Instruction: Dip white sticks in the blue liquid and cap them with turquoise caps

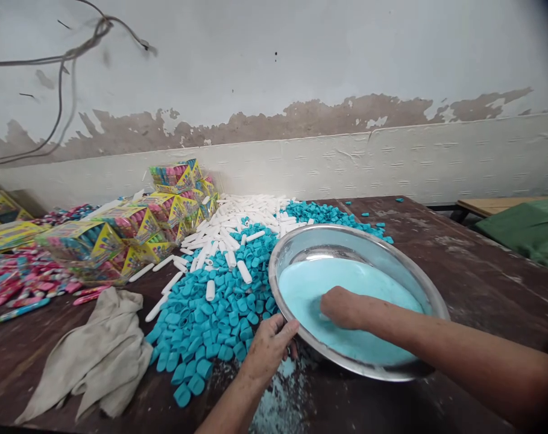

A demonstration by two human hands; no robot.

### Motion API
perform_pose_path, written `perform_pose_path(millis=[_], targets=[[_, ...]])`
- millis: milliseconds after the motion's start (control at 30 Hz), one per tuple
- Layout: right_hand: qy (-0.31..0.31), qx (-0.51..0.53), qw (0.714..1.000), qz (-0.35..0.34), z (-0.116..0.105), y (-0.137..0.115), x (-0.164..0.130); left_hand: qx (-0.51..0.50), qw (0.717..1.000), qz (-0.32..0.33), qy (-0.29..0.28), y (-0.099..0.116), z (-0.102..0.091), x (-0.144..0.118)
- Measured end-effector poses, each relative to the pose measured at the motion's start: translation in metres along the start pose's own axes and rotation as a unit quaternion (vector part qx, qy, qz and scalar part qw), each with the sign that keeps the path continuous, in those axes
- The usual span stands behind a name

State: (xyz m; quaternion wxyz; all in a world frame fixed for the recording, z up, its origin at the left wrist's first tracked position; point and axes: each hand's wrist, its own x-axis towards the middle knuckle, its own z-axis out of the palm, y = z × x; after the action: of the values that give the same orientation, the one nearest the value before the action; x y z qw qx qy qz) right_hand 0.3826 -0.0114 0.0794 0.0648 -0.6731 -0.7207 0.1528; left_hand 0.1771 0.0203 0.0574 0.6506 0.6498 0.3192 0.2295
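A wide metal basin holds pale blue, powder-like material and tilts slightly toward me. At its near left rim, my left hand grips the edge, thumb on top and fingers below. Inside the basin, my right hand is curled like a fist and pressed into the blue material. Its fingertips are sunk out of sight, so what they hold is hidden. A heap of teal plastic caps lies left of the basin, close to my left hand. White plastic tubes are piled behind the caps.
Clear boxes of colourful pens are stacked at the left, beside loose pink and blue pens. A beige cloth lies in front. Spilled blue powder marks the dark table. Behind is a peeling wall; green fabric sits far right.
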Motion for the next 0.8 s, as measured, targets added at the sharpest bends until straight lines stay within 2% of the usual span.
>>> perform_pose_path(millis=[100, 233, 300, 367, 433, 467, 533, 600, 700, 800], targets=[[0.016, 0.078, 0.997, 0.005, 0.008, -0.011, 0.010, 0.012, 1.000, 0.000, 0.001, 0.000, 0.000, 0.001], [-0.069, 0.158, 0.985, 0.006, -0.004, -0.012, 0.017, 0.026, 1.000, -0.010, 0.001, 0.003, -0.001, -0.002], [-0.095, 0.179, 0.979, 0.006, -0.012, -0.005, 0.013, 0.073, 0.997, -0.012, 0.026, 0.007, -0.002, -0.007], [-0.101, 0.210, 0.972, 0.009, -0.018, 0.003, 0.005, 0.165, 0.982, 0.018, 0.088, 0.015, -0.004, -0.013], [-0.086, 0.251, 0.964, 0.005, -0.022, 0.009, -0.006, 0.263, 0.951, 0.086, 0.141, 0.026, -0.003, -0.018], [-0.073, 0.268, 0.961, -0.004, -0.023, 0.011, -0.012, 0.302, 0.933, 0.126, 0.151, 0.032, -0.001, -0.019], [-0.040, 0.289, 0.956, -0.025, -0.024, 0.011, -0.024, 0.364, 0.902, 0.191, 0.131, 0.044, 0.007, -0.016], [-0.011, 0.294, 0.955, -0.037, -0.025, 0.010, -0.034, 0.417, 0.877, 0.220, 0.089, 0.053, 0.020, -0.006], [0.027, 0.282, 0.958, -0.040, -0.027, 0.006, -0.047, 0.467, 0.861, 0.199, 0.032, 0.058, 0.042, 0.016], [0.071, 0.224, 0.972, -0.029, -0.027, 0.007, -0.057, 0.468, 0.865, 0.179, 0.006, 0.056, 0.059, 0.032]])
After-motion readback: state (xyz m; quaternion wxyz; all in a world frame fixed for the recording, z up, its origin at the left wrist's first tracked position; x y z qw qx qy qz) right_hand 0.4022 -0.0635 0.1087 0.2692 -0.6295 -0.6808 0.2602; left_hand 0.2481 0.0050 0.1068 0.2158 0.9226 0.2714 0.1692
